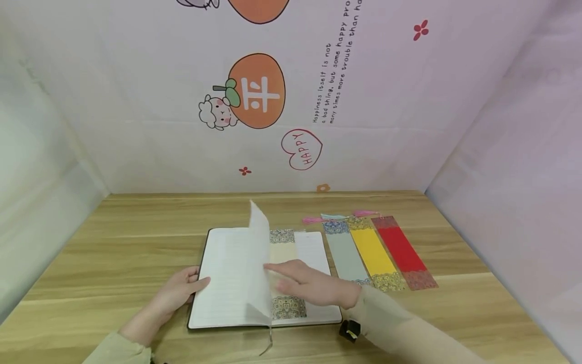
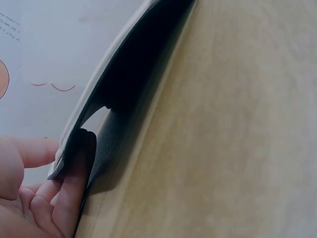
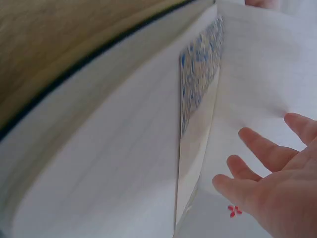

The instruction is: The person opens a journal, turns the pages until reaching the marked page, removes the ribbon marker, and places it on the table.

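An open lined notebook with a dark cover lies on the table. My left hand grips its left edge, thumb on the pages and fingers under the cover, which is lifted slightly in the left wrist view. One page stands up near the spine. My right hand reaches over the right half, its extended fingertips touching that page; the right wrist view shows these fingers spread against the paper. A cream bookmark with patterned ends lies on the right page beside the spine, partly covered by the right hand.
Right of the notebook lie a grey-blue bookmark, a yellow bookmark and a red bookmark, with tassels at their far ends. A ribbon hangs from the notebook's near edge. A printed cloth wall stands behind the table.
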{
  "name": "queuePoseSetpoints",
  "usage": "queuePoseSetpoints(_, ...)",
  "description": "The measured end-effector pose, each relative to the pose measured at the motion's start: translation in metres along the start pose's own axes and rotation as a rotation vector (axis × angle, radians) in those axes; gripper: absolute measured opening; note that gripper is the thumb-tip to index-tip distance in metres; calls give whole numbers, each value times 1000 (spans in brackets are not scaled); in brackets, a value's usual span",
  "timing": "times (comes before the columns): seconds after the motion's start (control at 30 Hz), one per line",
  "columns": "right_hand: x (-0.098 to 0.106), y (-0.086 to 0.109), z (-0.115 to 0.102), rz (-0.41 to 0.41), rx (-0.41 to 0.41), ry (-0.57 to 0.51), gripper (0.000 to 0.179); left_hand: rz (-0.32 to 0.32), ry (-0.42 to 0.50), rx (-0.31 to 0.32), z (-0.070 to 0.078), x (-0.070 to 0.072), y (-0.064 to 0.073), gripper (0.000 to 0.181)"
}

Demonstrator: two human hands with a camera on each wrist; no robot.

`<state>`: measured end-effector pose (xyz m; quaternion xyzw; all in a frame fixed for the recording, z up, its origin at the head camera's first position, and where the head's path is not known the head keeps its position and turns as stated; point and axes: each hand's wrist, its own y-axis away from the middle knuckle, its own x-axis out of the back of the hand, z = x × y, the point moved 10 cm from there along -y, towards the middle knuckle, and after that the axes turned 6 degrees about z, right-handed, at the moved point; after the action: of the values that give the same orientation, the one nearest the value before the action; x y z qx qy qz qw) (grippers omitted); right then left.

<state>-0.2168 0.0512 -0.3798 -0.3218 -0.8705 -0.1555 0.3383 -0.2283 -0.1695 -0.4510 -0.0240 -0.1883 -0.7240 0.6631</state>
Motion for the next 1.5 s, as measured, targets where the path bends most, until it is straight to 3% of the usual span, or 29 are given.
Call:
queuePoseSetpoints(0.27,-31,-7,-6,-101,-32,202,49,16,12,13,-6,2,-3,40)
queuePoseSetpoints(0.5,-37,-10,-9,-115,-40,318,46,63,20,66,-10,5,-2,46)
queuePoseSetpoints(0.67,-40,-9,-9,-149,-66,355,47,58,6,49,-6,5,-2,53)
queuePoseSetpoints(0.83,-40,-8,-10,-160,-66,380,48,81,8,77,-8,7,0,63)
queuePoseSetpoints(1.03,-37,-11,-11,-155,-62,380,47,41,-37,64,-4,3,-1,58)
queuePoseSetpoints(1.13,-28,-16,-11,-96,-53,369,46,31,-43,49,-2,2,-2,58)
queuePoseSetpoints(1.27,-1,-22,-7,97,-82,305,50,16,-23,39,-1,0,-1,56)
queuePoseSetpoints(1.4,29,-20,9,273,-172,164,55,1,10,35,-1,-1,0,54)
queuePoseSetpoints(1.5,43,-17,29,315,-281,57,57,-3,23,34,-1,-2,1,52)
